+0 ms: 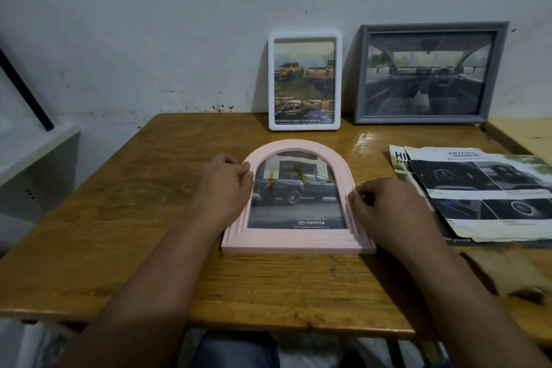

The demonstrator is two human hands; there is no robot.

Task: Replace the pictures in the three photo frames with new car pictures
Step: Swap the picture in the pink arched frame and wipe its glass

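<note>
A pink arched photo frame [298, 240] lies flat in the middle of the wooden table [119, 218], showing a dark Toyota pickup picture. My left hand [225, 185] grips its left edge and my right hand [379, 206] pinches its right edge. A white frame [304, 36] with orange pickup pictures leans upright on the wall at the back. Beside it, to the right, a grey frame [430, 29] shows a car interior. Loose car pictures [484, 194] lie stacked at the right.
The white wall [179, 24] stands right behind the table. A pale shelf [35, 143] with a black rod is at the left. A second tabletop [525, 134] adjoins at the right.
</note>
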